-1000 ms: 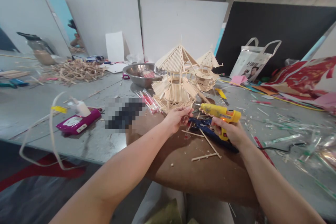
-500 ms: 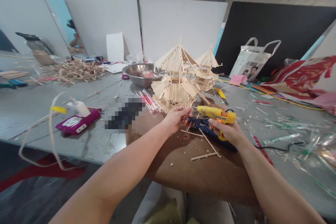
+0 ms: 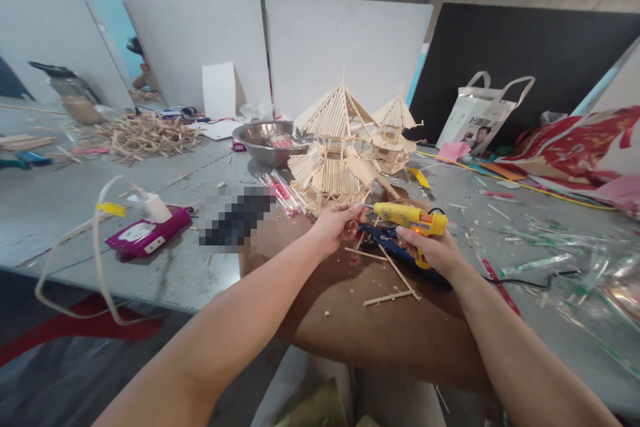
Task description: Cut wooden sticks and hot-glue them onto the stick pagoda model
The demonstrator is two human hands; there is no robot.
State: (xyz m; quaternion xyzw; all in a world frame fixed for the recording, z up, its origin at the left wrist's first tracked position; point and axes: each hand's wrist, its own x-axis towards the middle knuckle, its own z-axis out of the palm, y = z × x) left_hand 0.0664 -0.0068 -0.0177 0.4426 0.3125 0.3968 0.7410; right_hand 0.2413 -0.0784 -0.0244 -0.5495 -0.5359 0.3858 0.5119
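Observation:
My right hand (image 3: 435, 250) is wrapped round a yellow hot glue gun (image 3: 407, 215), whose small orange light glows. Its nozzle points left, close to the fingertips of my left hand (image 3: 337, 225). Those fingers are pinched together on something too small to make out. Directly behind my hands stands a pagoda model (image 3: 333, 167) made of thin wooden sticks, with a second stick model (image 3: 393, 133) behind it to the right. Dark blue pliers (image 3: 390, 247) lie under the glue gun. Loose wooden sticks (image 3: 400, 273) rest on the brown board (image 3: 330, 320) before me.
A metal bowl (image 3: 265, 147) and a heap of sticks (image 3: 150, 135) stand toward the back left. On the left sits a purple power strip (image 3: 150, 232) with a looping white cord. Clear plastic wrappers (image 3: 590, 273) litter the right side, near a white bag (image 3: 475, 117).
The glue gun and my right hand have shifted very slightly left, toward my left fingertips. My left hand stays where it was.

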